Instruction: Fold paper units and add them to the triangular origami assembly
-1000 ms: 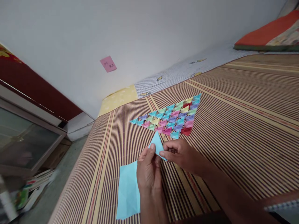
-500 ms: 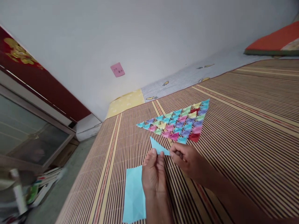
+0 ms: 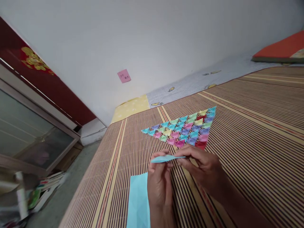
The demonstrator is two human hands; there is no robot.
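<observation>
A small folded piece of light blue paper (image 3: pixel 163 158) is held between both hands, turned nearly edge-on to me. My left hand (image 3: pixel 160 180) grips its left part, thumb in front and fingers behind. At its right tip, my right hand (image 3: pixel 201 163) pinches the paper between thumb and fingers. Left of my left wrist lies a flat, creased light blue sheet (image 3: pixel 139 199), partly covered by that forearm. Just beyond the hands, many small folded paper pieces in several colours form a triangle (image 3: pixel 182 129) on the striped mat; my right hand hides part of its near edge.
The striped mat (image 3: pixel 249 126) covers the bed, with a patterned sheet (image 3: pixel 180 90) along the wall. An orange folded bedding item (image 3: pixel 280 47) lies at the far right. A pink note (image 3: pixel 124 76) is on the wall. Left of the bed are a glass-fronted door (image 3: pixel 30 133) and floor clutter.
The folded blue paper has been tipped from showing its flat triangular face to nearly edge-on. Both hands still hold it, and the left fingers have shifted around it. The view has shifted slightly.
</observation>
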